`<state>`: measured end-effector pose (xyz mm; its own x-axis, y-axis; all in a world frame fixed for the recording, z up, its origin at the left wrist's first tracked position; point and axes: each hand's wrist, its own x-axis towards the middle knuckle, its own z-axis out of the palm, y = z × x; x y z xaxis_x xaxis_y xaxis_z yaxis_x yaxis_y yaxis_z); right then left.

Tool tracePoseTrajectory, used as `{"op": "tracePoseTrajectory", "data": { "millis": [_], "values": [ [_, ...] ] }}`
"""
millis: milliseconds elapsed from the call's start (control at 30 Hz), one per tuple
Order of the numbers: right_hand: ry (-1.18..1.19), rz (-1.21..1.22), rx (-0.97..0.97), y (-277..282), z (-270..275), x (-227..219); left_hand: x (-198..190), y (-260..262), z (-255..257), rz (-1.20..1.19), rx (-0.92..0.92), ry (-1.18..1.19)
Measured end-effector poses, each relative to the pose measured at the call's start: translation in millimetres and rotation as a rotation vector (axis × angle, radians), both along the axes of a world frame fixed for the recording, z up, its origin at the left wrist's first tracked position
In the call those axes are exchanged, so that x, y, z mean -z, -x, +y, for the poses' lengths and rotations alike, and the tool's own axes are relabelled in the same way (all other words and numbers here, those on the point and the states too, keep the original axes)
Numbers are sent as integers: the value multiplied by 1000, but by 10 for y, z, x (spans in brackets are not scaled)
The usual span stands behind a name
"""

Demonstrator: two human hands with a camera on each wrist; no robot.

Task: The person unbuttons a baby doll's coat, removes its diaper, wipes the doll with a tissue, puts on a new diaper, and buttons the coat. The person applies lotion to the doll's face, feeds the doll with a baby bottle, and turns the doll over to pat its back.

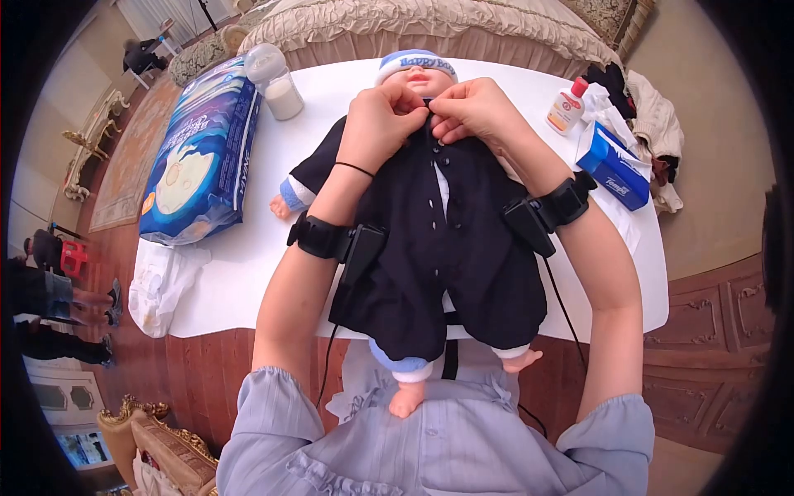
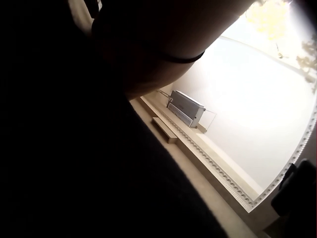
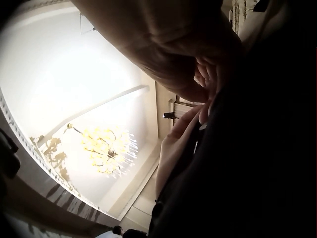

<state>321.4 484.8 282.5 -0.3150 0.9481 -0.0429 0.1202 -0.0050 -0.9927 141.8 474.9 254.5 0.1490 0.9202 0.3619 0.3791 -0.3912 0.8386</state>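
Observation:
A baby doll (image 1: 420,79) in a blue and white hat (image 1: 403,60) lies on its back on the white table. It wears a black buttoned outfit (image 1: 397,240) over a blue and white layer, which shows at the cuffs. At the neck, my left hand (image 1: 380,124) pinches one edge of the outfit's front. Close beside it, my right hand (image 1: 480,112) pinches the other edge by the top button. Lower down, the front gapes between buttons (image 1: 445,161) and buttonholes. The right wrist view shows curled fingers (image 3: 210,74) against the dark cloth; the left wrist view is mostly dark fabric.
A blue diaper pack (image 1: 198,157) and a baby bottle (image 1: 283,97) stand left on the white table (image 1: 306,78). Crumpled white plastic (image 1: 165,285) lies at the front left corner. To the right are a lotion bottle (image 1: 566,107) and a blue tissue pack (image 1: 614,169).

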Motion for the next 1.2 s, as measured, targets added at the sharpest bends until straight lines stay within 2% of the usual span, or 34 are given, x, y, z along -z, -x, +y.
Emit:
{"op": "tracePoseTrajectory", "data": {
  "millis": [100,167,267,500,600,667,700,767,800,867,900,967,1100,1167,1200],
  "values": [
    [-16,-5,27,23,4,18,-8,15,12,-20,20,48],
    [-27,-4,42,42,6,41,9,42,28,-284,143,199],
    [-34,2,75,51,6,71,10,65,44,-425,175,322],
    [-91,38,39,35,21,146,-32,54,28,-333,136,324],
    [-76,64,36,32,-38,70,3,42,36,-256,114,205],
    [-38,75,38,23,-45,60,-22,4,-6,51,-11,-53],
    [-28,81,33,13,-31,72,-40,-9,-31,51,-9,-52],
    [-19,89,30,2,-26,85,-98,-31,-86,230,-67,-236],
    [-11,74,43,10,-23,89,-79,-25,-64,231,-68,-236],
    [-5,59,51,29,-13,101,-23,0,4,-103,54,63],
    [0,72,58,26,-6,115,15,6,27,-103,53,62],
    [5,85,64,21,-5,122,35,1,36,-291,82,71],
    [14,114,101,9,-24,141,7,1,6,-258,78,56],
    [10,121,112,8,-6,162,-45,8,-32,-80,52,53],
    [5,80,82,0,23,180,-45,8,-39,-81,52,53]
  ]
}}
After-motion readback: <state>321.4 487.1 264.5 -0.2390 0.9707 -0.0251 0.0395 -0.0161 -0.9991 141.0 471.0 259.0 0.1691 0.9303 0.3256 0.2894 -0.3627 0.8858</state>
